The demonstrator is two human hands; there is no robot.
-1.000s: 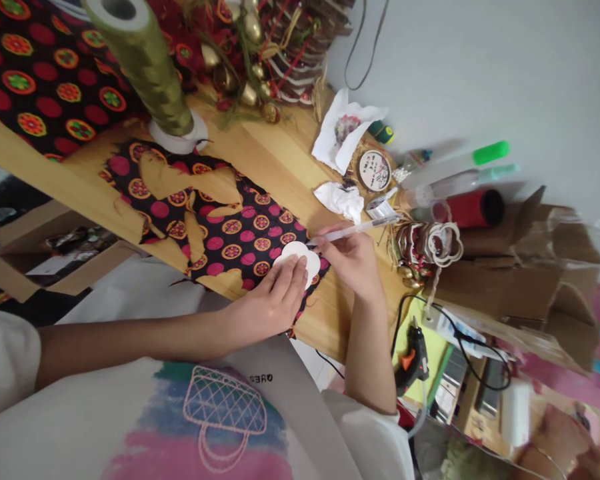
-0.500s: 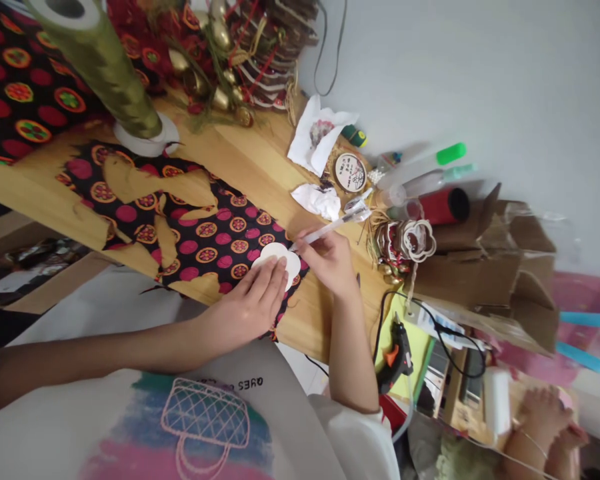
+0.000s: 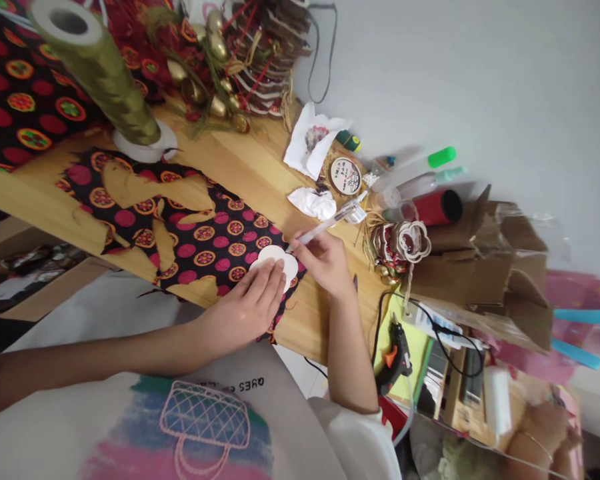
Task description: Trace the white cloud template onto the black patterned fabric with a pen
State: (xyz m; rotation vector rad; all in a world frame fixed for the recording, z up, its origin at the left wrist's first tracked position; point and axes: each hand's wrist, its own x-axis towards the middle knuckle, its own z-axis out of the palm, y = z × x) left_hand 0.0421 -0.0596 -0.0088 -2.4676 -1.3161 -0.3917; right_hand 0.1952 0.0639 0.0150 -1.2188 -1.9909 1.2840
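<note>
A white flower-shaped cutout (image 3: 291,267) lies on the black patterned fabric (image 3: 215,237), which has magenta dots, round orange motifs and ragged cut-out gaps. Across the cutout's lower part my left hand (image 3: 253,297) is laid flat, fingers stretched out and side by side, holding it down. My right hand (image 3: 325,260) is closed around a clear-barrelled pen (image 3: 325,228). The pen slants, with its tip down at the upper right edge of the cutout. Whether the tip touches the cloth is too small to tell.
A green ribbon roll (image 3: 115,93) stands on the wooden table (image 3: 240,150) at upper left, near gold bell ornaments (image 3: 217,47). Right of my hands are crumpled tissues (image 3: 313,203), stacked wooden flower pieces (image 3: 414,241), a cardboard box (image 3: 480,273) and a glue gun (image 3: 396,357). Another person's arm (image 3: 543,427) shows at lower right.
The view has shifted slightly. The pen tip stays by the cutout's edge, and my left hand keeps its place on the cutout.
</note>
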